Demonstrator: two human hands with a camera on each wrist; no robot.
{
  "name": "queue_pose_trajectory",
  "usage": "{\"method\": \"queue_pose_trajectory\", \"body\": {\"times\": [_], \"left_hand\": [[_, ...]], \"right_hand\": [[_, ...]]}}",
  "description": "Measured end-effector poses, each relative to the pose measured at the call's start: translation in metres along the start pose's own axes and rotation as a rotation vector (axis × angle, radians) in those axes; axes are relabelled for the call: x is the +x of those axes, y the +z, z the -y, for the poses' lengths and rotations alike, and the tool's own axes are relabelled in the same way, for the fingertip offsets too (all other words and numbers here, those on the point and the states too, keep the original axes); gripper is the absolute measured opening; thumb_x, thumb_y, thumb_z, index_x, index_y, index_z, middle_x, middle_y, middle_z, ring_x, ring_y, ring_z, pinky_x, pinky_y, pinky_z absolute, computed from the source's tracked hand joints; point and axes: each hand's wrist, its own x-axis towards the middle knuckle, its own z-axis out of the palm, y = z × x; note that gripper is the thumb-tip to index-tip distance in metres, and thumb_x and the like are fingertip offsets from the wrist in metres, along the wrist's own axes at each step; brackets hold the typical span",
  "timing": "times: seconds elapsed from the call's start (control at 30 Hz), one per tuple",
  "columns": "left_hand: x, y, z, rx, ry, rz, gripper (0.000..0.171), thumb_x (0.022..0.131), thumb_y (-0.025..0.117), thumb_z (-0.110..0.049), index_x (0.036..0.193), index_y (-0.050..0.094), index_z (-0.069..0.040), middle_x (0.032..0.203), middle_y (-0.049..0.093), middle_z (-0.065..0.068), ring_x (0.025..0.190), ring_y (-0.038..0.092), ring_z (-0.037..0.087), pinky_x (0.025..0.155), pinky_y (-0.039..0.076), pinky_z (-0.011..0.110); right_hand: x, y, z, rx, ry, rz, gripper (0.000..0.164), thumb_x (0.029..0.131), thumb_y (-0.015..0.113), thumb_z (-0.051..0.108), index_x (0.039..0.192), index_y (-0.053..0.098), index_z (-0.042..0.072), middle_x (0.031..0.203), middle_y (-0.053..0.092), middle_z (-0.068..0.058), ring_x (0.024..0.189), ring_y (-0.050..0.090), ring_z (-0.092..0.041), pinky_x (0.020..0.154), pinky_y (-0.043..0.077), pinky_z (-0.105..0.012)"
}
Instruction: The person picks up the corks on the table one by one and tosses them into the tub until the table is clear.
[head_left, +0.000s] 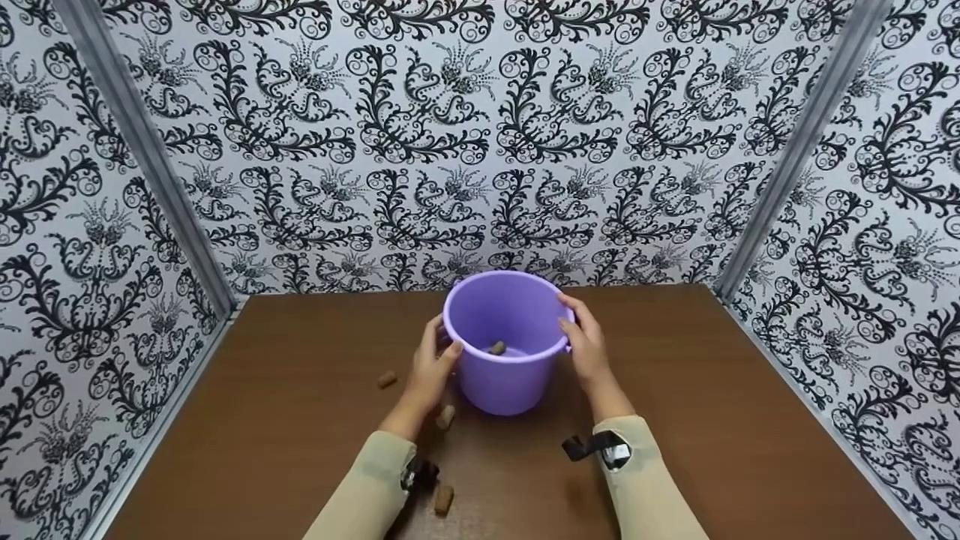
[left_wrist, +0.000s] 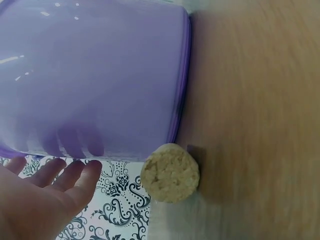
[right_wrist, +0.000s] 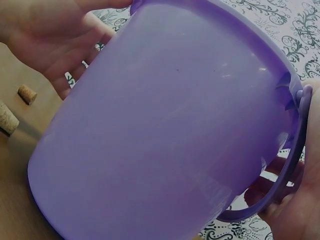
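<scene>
Brown tabletop point(head_left: 697, 420) has three corks point(head_left: 444, 499) still outside the purple bucket point(head_left: 506, 384) near its middle, one cork point(head_left: 497, 348) already inside, while left hand point(head_left: 433, 367) and right hand point(head_left: 589, 349), half curled, hold the bucket from both sides.

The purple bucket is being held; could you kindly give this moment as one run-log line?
left hand: holds purple bucket | right hand: holds purple bucket | in bucket: one cork visible | on table: three corks
</scene>
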Motion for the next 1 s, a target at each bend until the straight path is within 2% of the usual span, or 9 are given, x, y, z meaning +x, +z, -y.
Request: {"method": "queue_pose_trajectory", "body": {"times": [0.13, 0.3, 0.37, 0.43, 0.6, 0.7, 0.77, 0.87, 1.0], "left_hand": [[0.003, -0.007, -0.003, 0.027, 0.017, 0.002, 0.057, 0.105, 0.061, -0.021, 0.157, 0.045, -0.006, 0.151, 0.058, 0.027, 0.141, 0.056, 0.045, 0.12, 0.046, 0.059], [0.008, -0.021, -0.01, 0.136, 0.013, -0.036, 0.046, 0.109, 0.053, -0.022, 0.151, 0.053, -0.004, 0.149, 0.062, 0.025, 0.139, 0.058, 0.044, 0.121, 0.043, 0.059], [0.011, -0.027, -0.013, 0.168, -0.005, -0.063, 0.044, 0.11, 0.048, -0.023, 0.147, 0.056, -0.001, 0.146, 0.063, 0.026, 0.136, 0.06, 0.044, 0.119, 0.046, 0.058], [0.015, -0.031, -0.017, 0.161, -0.037, -0.085, 0.043, 0.111, 0.046, -0.024, 0.142, 0.059, 0.002, 0.142, 0.065, 0.028, 0.131, 0.063, 0.042, 0.111, 0.053, 0.058], [0.026, -0.041, -0.034, 0.142, -0.115, -0.106, 0.034, 0.107, 0.059, -0.021, 0.13, 0.066, 0.002, 0.126, 0.071, 0.025, 0.109, 0.068, 0.031, 0.089, 0.063, 0.046], [0.033, -0.048, -0.044, 0.196, -0.105, -0.1, 0.03, 0.102, 0.067, -0.019, 0.126, 0.069, -0.001, 0.121, 0.074, 0.021, 0.106, 0.07, 0.029, 0.094, 0.061, 0.044], [0.034, -0.054, -0.049, 0.222, -0.098, -0.087, 0.028, 0.102, 0.068, -0.018, 0.125, 0.069, -0.002, 0.122, 0.075, 0.02, 0.111, 0.071, 0.03, 0.1, 0.06, 0.045], [0.03, -0.064, -0.053, 0.264, -0.103, -0.059, 0.026, 0.101, 0.07, -0.017, 0.124, 0.07, -0.003, 0.122, 0.075, 0.019, 0.114, 0.071, 0.032, 0.105, 0.058, 0.045], [0.019, -0.08, -0.054, 0.331, -0.113, -0.018, 0.025, 0.099, 0.073, -0.017, 0.122, 0.072, -0.006, 0.119, 0.077, 0.015, 0.11, 0.072, 0.03, 0.099, 0.058, 0.039]], "right_hand": [[0.001, 0.0, 0.001, 0.004, 0.007, -0.011, 0.045, 0.103, 0.049, 0.0, 0.146, 0.056, -0.007, 0.149, 0.057, -0.029, 0.129, 0.055, -0.039, 0.099, 0.047, -0.018], [0.0, 0.001, 0.002, -0.004, 0.013, -0.02, 0.044, 0.103, 0.05, 0.0, 0.146, 0.057, -0.007, 0.147, 0.058, -0.03, 0.125, 0.056, -0.04, 0.096, 0.048, -0.018], [-0.001, 0.001, 0.002, -0.007, 0.014, -0.023, 0.044, 0.102, 0.05, -0.001, 0.146, 0.057, -0.007, 0.147, 0.058, -0.03, 0.124, 0.057, -0.038, 0.096, 0.048, -0.018], [0.0, 0.001, 0.002, -0.005, 0.013, -0.029, 0.044, 0.102, 0.05, -0.002, 0.145, 0.057, -0.007, 0.146, 0.059, -0.03, 0.123, 0.057, -0.037, 0.095, 0.049, -0.019], [0.002, 0.002, 0.003, 0.009, 0.018, -0.041, 0.044, 0.101, 0.05, -0.002, 0.144, 0.058, -0.008, 0.145, 0.059, -0.031, 0.121, 0.058, -0.036, 0.094, 0.05, -0.019], [0.004, 0.001, 0.003, 0.012, 0.015, -0.043, 0.044, 0.101, 0.051, -0.002, 0.145, 0.057, -0.008, 0.147, 0.058, -0.031, 0.124, 0.058, -0.037, 0.096, 0.049, -0.018], [0.004, 0.001, 0.004, 0.017, 0.024, -0.046, 0.044, 0.101, 0.051, -0.002, 0.145, 0.058, -0.007, 0.149, 0.058, -0.03, 0.126, 0.057, -0.037, 0.097, 0.049, -0.018], [0.003, 0.001, 0.004, 0.022, 0.043, -0.045, 0.045, 0.1, 0.051, -0.002, 0.144, 0.059, -0.006, 0.148, 0.058, -0.029, 0.127, 0.057, -0.037, 0.097, 0.048, -0.019], [0.001, 0.001, 0.004, 0.023, 0.059, -0.042, 0.045, 0.1, 0.051, 0.0, 0.145, 0.059, -0.004, 0.148, 0.059, -0.028, 0.127, 0.057, -0.036, 0.098, 0.048, -0.019]]}}
